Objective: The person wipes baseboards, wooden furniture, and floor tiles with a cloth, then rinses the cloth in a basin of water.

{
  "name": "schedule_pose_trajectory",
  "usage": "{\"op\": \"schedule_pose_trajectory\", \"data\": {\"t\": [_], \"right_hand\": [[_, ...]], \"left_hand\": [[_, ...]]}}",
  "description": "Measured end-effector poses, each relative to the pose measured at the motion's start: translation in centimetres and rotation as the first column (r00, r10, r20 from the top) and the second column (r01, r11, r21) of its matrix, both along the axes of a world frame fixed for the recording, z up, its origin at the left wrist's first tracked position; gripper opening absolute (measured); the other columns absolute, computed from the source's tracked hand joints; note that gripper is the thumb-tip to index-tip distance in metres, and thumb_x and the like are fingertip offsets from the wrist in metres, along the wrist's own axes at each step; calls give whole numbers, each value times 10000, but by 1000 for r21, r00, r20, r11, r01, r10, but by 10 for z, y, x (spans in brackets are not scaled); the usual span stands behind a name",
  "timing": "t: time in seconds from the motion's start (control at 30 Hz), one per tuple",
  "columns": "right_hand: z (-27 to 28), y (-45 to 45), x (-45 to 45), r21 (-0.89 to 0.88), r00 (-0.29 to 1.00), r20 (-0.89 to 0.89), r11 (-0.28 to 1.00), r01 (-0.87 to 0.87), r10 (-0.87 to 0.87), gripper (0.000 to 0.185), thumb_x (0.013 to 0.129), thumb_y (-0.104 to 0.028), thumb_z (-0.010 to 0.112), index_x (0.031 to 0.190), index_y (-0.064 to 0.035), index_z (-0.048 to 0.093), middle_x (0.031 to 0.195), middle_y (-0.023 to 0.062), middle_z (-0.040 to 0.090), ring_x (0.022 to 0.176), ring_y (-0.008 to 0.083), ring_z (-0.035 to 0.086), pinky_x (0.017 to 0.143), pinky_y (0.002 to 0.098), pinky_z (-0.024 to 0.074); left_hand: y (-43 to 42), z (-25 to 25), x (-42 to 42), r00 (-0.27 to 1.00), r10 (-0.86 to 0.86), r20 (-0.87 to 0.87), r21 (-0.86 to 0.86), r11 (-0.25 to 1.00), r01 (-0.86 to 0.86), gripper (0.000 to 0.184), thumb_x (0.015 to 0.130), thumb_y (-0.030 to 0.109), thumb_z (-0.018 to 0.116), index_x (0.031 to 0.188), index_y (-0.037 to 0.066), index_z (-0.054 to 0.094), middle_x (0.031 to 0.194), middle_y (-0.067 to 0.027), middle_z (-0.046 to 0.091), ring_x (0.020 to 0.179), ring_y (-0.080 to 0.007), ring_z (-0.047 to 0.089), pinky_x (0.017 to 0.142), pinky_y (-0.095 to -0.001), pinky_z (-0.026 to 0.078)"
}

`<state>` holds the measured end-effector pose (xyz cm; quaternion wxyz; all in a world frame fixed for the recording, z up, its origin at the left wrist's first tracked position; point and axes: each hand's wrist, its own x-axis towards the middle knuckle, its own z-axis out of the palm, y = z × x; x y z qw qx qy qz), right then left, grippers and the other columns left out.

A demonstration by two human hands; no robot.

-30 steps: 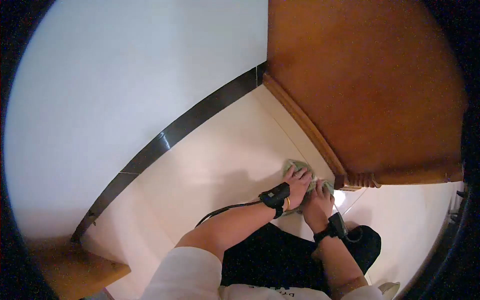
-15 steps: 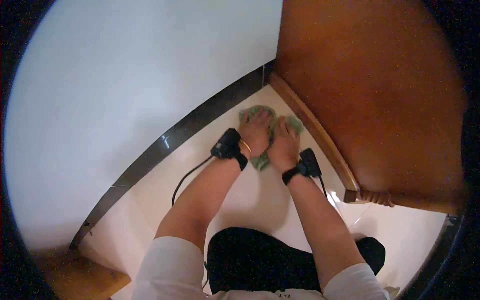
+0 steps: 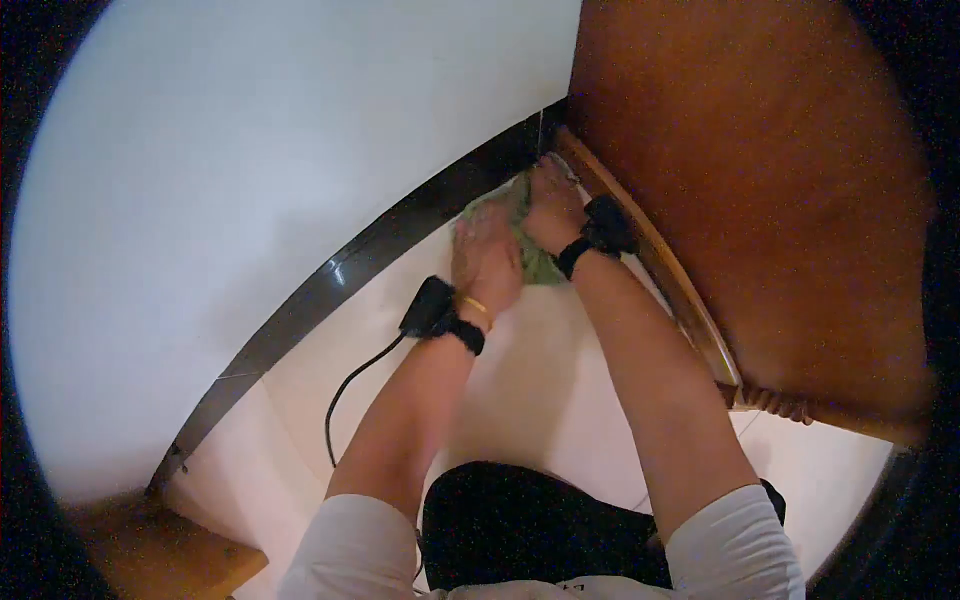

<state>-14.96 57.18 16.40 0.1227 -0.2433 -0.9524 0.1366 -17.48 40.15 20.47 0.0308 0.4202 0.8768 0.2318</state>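
A green cloth (image 3: 543, 262) lies bunched on the pale floor, close to the corner where the wall meets a brown wooden panel. My left hand (image 3: 487, 255) rests flat on its left part, fingers stretched forward and a little blurred. Farther into the corner, my right hand (image 3: 555, 205) presses on the cloth with its fingers extended; the fingertips are blurred near the baseboard. Both hands are open, pushing the cloth from above. Each wrist carries a black strap with a small black box, and a thin gold bracelet (image 3: 478, 306) circles the left one.
A dark baseboard (image 3: 400, 218) runs along the white wall (image 3: 250, 150) at left. The brown wooden panel (image 3: 760, 200) with its raised lower trim (image 3: 665, 265) stands at right. A wooden block-like piece (image 3: 190, 555) is at lower left. My dark-clothed leg (image 3: 530, 525) is below.
My right hand has moved forward, up into the corner, taking part of the cloth along. My left hand has shifted slightly left and back.
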Motion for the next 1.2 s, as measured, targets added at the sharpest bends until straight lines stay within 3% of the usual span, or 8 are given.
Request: {"op": "schedule_pose_trajectory", "data": {"t": [0.13,0.3,0.4,0.53,0.67,0.87,1.03,1.2], "right_hand": [[-29,-43,-20,80,992,-87,992,99,-92,473,912,-163,580,1351,12,565,1524,247,462,1348,431,490,1177,506,354],[-37,-131,-8,-146,936,-284,956,-254,205,355,917,-138,540,1237,-21,641,1502,210,505,1344,375,520,1144,524,389],[14,-140,12,-223,897,-322,897,-382,302,379,912,-181,563,1255,-43,647,1506,168,519,1375,350,498,1171,531,344],[17,-114,32,-59,978,-191,994,-97,84,580,947,-318,592,1455,-49,515,1583,134,423,1488,338,334,1230,535,213],[28,-89,85,-152,983,-113,981,124,-142,713,932,-381,627,1513,-25,417,1616,166,348,1496,365,304,1224,553,210],[39,-85,205,-45,926,23,925,378,-378,792,901,-359,652,1525,35,366,1596,242,349,1474,417,322,1196,559,269],[37,-113,327,64,838,154,852,520,-523,799,901,-250,592,1546,98,270,1611,297,296,1460,476,329,1173,568,309],[6,-127,413,16,881,291,923,385,-372,801,920,-258,546,1535,145,230,1613,360,220,1491,501,264,1223,553,256]], "left_hand": [[-44,-15,5,978,50,-204,6,999,-49,581,968,181,526,1496,-36,424,1553,-239,437,1464,-413,375,1230,-549,239],[-110,2,25,978,102,-182,-159,978,-131,598,1009,202,465,1533,-60,342,1574,-289,382,1464,-457,349,1235,-554,222],[-133,6,32,959,77,-272,-162,979,-124,624,961,185,537,1519,-40,372,1548,-249,430,1444,-420,401,1208,-558,284],[-115,17,35,960,137,-244,-285,936,-206,629,967,205,526,1520,-51,370,1552,-263,420,1441,-436,401,1196,-548,311],[-88,11,39,956,145,-255,-337,913,-229,621,975,227,511,1515,-57,392,1553,-283,419,1445,-454,389,1205,-539,308],[-31,2,77,972,-191,-139,-306,941,141,597,990,241,493,1507,-47,414,1551,-288,418,1450,-446,386,1224,-522,285],[21,-6,164,837,-531,-130,-220,839,498,578,951,189,520,1484,-24,449,1558,-227,438,1447,-417,398,1226,-537,272],[35,4,227,781,-623,40,-212,758,616,597,937,206,547,1490,-1,455,1587,-191,411,1471,-378,376,1224,-546,269]]}}
